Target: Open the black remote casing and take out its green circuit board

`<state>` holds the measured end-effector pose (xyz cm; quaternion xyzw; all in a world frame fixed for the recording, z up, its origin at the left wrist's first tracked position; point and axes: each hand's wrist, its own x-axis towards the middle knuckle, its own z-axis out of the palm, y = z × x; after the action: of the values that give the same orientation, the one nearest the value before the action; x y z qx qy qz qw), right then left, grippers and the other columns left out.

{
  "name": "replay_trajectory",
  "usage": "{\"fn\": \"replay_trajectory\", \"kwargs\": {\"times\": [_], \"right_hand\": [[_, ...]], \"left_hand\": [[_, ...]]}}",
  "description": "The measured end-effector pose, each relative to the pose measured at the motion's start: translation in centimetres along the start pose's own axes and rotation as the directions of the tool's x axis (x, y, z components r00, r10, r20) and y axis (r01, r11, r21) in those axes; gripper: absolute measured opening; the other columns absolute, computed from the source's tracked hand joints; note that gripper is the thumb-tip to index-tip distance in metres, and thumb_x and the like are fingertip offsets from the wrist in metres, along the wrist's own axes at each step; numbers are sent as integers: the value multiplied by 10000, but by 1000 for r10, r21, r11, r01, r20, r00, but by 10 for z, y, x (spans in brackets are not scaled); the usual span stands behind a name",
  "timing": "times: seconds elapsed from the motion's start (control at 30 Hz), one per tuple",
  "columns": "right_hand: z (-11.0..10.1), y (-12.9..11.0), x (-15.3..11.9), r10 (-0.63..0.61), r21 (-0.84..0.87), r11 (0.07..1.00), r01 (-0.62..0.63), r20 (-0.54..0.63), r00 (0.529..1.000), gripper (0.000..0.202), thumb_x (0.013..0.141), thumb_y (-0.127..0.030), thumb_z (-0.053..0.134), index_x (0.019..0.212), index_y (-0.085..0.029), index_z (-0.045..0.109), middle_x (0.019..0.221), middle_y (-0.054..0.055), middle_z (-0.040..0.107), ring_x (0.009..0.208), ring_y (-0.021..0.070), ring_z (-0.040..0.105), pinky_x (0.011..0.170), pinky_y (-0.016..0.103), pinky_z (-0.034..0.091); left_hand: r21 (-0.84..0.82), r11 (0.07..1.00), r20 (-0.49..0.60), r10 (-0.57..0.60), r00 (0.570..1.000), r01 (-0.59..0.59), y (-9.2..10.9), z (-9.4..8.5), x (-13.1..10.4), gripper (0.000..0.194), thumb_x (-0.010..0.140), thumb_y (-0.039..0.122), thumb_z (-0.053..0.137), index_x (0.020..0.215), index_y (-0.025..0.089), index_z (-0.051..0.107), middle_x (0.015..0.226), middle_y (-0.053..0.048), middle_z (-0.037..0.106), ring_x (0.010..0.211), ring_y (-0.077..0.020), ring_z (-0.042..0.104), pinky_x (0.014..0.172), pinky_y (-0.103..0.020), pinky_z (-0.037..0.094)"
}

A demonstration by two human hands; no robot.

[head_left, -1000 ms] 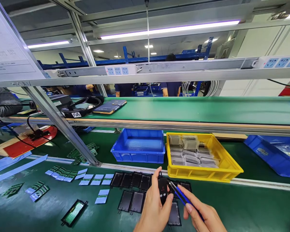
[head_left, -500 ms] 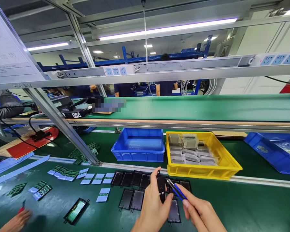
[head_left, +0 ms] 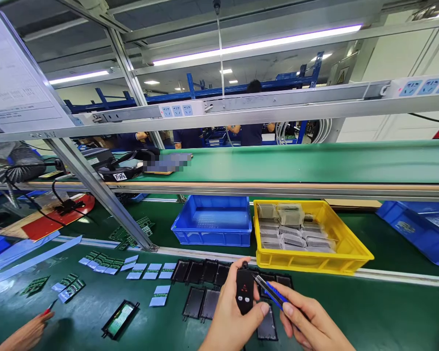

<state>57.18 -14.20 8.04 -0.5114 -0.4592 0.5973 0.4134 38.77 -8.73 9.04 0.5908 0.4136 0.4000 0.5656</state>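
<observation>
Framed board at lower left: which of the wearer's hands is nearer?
Left. The left hand, holding the black fob, is right of the framed board; the right hand, holding the blue tool, is farther right.

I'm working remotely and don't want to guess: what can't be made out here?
All in the head view:
Black remote: its back, turned away from the camera.
Blue utility knife: whether its tip touches the remote, too small to tell.
Black plastic cases: some partly hidden behind the left hand.
Printed sheet: wording too small; cut off by the left edge.
</observation>
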Motion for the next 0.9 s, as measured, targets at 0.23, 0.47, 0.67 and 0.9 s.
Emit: {"fn": "replay_trajectory", "kwargs": {"times": [0.23,0.47,0.67,0.9], "right_hand": [[-11,7,-5,-162,-207,967,145,-69,984,596,925,-686,480,1357,-295,606,658,-1,569,500,90,403,454,201,323],[-13,0,-6,-432,-466,797,384,4,902,411,1023,-459,425,1384,-330,574,602,-20,623,546,127,570,570,212,467],[-12,1,-6,-504,-572,702,424,22,864,389,1020,-344,452,1392,-340,566,676,-21,663,577,121,614,596,187,503],[-17,1,-12,-618,-708,474,524,157,770,552,998,-173,432,1515,-359,382,849,5,690,677,142,659,611,204,518]], "left_hand": [[-141,982,125,-111,986,129,4,-1,1,679,902,652,495,1438,247,394,854,-10,583,524,-85,515,432,-196,348],[152,984,-134,-72,988,92,6,3,-4,608,943,677,348,1280,232,588,833,-67,646,798,-207,591,546,-250,447],[-109,981,39,-160,986,163,3,2,3,589,935,671,382,1206,182,569,741,-14,618,482,-97,529,403,-186,332],[-170,976,123,-115,986,135,-3,2,9,613,917,697,403,1113,147,589,652,-4,611,401,-74,490,346,-157,297]]}}
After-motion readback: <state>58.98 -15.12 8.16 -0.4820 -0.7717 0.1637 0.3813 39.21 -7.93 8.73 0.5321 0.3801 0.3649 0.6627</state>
